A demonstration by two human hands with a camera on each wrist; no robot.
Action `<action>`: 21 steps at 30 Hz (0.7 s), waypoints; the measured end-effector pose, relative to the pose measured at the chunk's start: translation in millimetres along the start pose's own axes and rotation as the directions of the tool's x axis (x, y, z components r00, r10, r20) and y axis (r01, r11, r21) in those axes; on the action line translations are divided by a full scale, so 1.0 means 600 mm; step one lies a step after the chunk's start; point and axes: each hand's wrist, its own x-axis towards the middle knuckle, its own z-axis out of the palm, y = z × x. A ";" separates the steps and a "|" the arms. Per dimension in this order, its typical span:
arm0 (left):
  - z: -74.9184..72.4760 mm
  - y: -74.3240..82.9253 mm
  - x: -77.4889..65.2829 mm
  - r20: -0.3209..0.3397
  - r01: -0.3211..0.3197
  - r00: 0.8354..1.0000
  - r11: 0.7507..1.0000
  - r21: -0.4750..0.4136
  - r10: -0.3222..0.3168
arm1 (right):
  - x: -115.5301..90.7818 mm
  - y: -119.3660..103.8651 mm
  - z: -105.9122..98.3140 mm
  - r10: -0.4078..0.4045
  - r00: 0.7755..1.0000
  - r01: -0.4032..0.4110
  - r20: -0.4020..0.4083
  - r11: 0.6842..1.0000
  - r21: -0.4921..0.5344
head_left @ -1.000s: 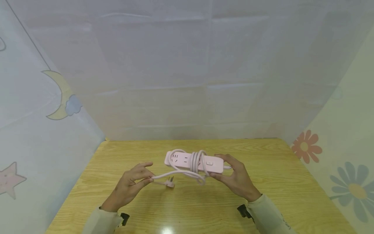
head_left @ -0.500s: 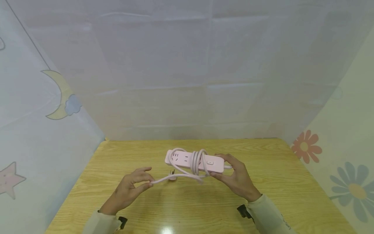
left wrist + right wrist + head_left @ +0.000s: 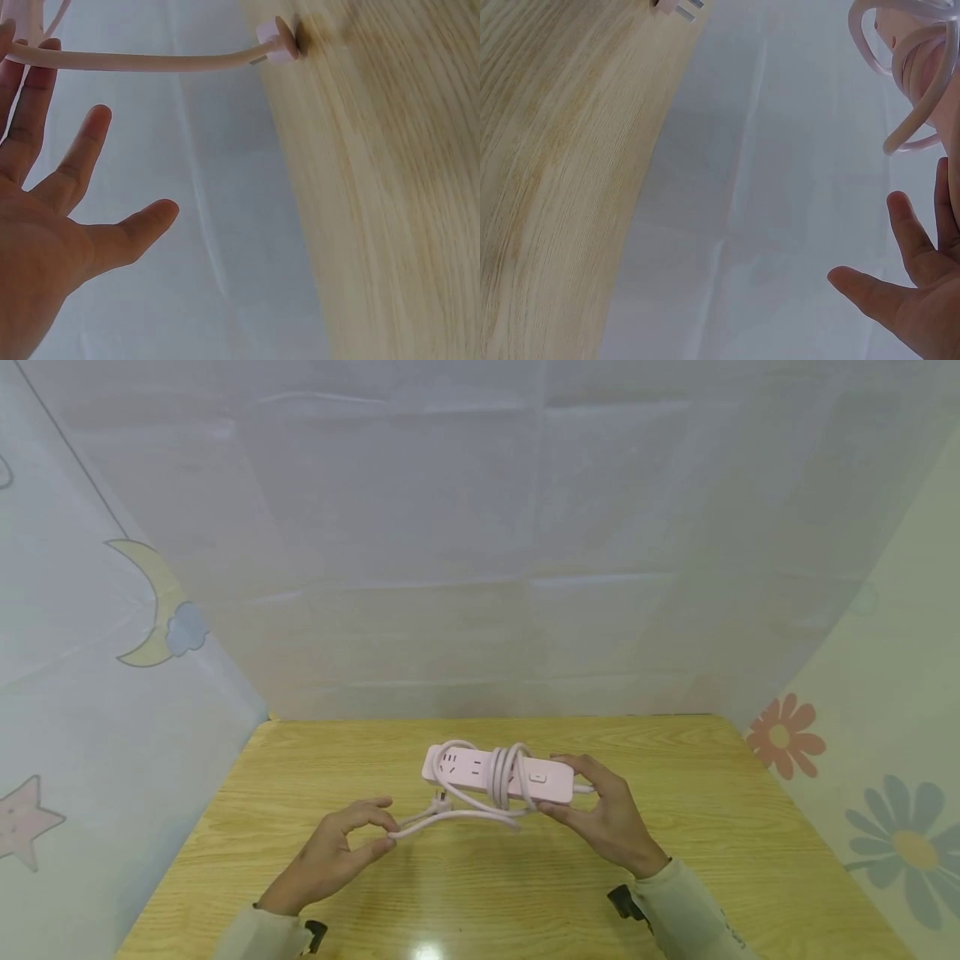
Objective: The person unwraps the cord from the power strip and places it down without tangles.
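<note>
A pink power strip (image 3: 553,781) is held up by its right end in my right hand (image 3: 609,821), thumb in front and fingers behind. Its pale pink cord (image 3: 500,779) is wound round the middle in several turns, with a looser loop over the left end. Between thumb and fingertips, my left hand (image 3: 336,853) pinches the cord's free length. From there the cord bends back to the plug (image 3: 441,802), prongs showing, below the strip. In the left wrist view the plug (image 3: 279,40) appears close to the wooden surface. The right wrist view shows coils (image 3: 922,112) above the right hand (image 3: 911,289).
A wooden table (image 3: 480,893) lies under both hands. Behind it stands a pale sheet wall (image 3: 480,568). Side sheets carry a printed moon (image 3: 146,647) at left and flowers (image 3: 780,737) at right.
My left hand has moved down slightly with the pinched cord. The plug has shifted up, closer under the strip, and now points upward. The right hand and strip stay nearly still.
</note>
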 end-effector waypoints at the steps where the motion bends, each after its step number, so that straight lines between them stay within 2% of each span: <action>1: 0.001 0.000 0.000 0.002 0.005 1.000 1.000 -0.004 -0.005 | 0.000 0.000 0.000 -0.001 1.000 0.001 -0.001 1.000 -0.001; 11: 0.028 -0.005 -0.006 0.019 0.015 1.000 1.000 -0.020 -0.014 | 0.005 -0.003 0.001 -0.006 1.000 0.006 0.012 1.000 -0.007; 17: 0.051 -0.006 -0.003 0.038 -0.042 0.998 0.999 0.010 0.042 | 0.006 0.001 0.001 0.016 1.000 -0.016 0.024 1.000 0.004; 21: 0.066 -0.006 -0.001 0.075 -0.069 0.995 0.998 0.005 0.069 | 0.006 0.001 0.000 0.014 1.000 -0.014 0.024 1.000 0.000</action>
